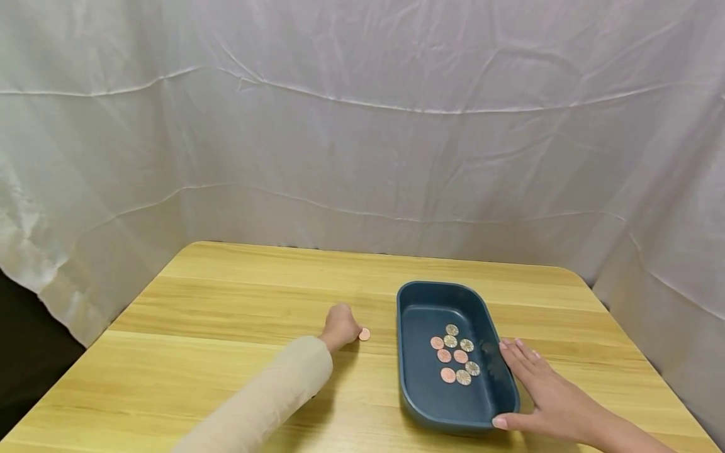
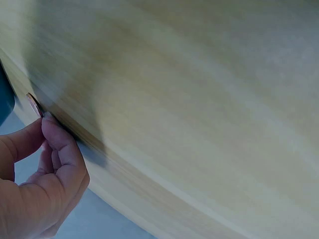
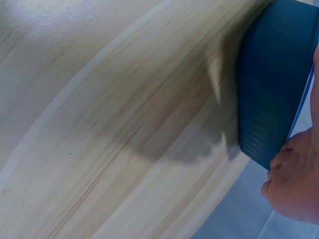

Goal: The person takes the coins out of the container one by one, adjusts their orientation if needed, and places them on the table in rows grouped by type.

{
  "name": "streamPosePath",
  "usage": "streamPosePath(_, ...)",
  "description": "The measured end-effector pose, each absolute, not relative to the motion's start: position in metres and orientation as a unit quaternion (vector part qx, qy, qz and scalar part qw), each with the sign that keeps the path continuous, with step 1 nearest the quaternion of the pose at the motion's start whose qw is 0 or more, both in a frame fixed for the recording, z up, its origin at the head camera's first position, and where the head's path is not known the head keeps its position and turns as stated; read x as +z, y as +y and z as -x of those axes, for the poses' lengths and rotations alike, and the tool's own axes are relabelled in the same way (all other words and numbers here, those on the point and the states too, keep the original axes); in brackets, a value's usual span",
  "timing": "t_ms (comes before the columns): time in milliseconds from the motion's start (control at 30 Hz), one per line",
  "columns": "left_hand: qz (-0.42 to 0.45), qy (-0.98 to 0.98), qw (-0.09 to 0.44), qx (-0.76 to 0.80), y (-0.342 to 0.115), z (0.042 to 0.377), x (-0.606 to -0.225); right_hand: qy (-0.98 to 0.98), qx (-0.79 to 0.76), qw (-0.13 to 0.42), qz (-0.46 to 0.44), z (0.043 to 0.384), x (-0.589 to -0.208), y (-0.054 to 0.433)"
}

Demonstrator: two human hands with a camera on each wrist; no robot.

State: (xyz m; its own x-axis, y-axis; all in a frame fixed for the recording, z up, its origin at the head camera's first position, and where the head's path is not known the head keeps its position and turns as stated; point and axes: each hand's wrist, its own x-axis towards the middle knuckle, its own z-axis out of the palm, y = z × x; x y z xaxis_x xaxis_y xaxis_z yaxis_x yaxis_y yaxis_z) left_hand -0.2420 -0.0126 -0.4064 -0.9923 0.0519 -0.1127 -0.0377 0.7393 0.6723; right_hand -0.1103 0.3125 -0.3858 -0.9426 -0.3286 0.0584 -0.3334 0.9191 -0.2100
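My left hand (image 1: 340, 327) pinches a copper-coloured coin (image 1: 365, 334) between thumb and index finger, low over the table left of the tray. The left wrist view shows the coin (image 2: 34, 105) edge-on, sticking out past the fingertips. A dark blue rectangular tray (image 1: 416, 402) stands right of the middle, with several copper and gold-toned coins (image 1: 461, 357) lying flat on its floor. Against the tray's right side rests my right hand (image 1: 546, 393), fingers straight along the rim and thumb at the near right corner. In the right wrist view, this hand (image 3: 294, 184) touches the tray's edge.
Everything stands on a wooden table (image 1: 226, 302) with light grain and rounded far corners. Pale cloth curtains (image 1: 362, 145) hang behind it and along both sides. A dark gap (image 1: 28, 352) shows beyond the table's left edge.
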Motion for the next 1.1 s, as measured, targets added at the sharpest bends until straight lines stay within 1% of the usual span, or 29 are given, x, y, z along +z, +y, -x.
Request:
streamPosePath(100,-0.007,0.934,0.052,0.354,-0.011,0.24,-0.405,-0.98,0.111,0.008,-0.166,0.11,-0.386,0.312)
streamPosePath(333,-0.013,0.925,0.05,0.376,-0.014,0.239,-0.403,-0.977,0.095,0.034,-0.188,0.11,-0.386,0.313)
streamPosePath(567,-0.1,0.895,0.02,0.434,-0.017,0.235,-0.394,-0.978,0.101,0.032,-0.181,0.108,-0.385,0.313)
streamPosePath(733,-0.131,0.86,0.029,0.493,-0.009,0.226,-0.384,-0.978,0.101,0.028,-0.181,0.109,-0.385,0.313)
streamPosePath(967,-0.202,0.843,-0.034,0.498,0.009,0.213,-0.38,-0.979,0.101,0.018,-0.178,0.11,-0.385,0.313)
streamPosePath(1100,-0.226,0.83,-0.038,0.51,0.021,0.205,-0.378,-0.979,0.106,0.011,-0.173,0.109,-0.385,0.312)
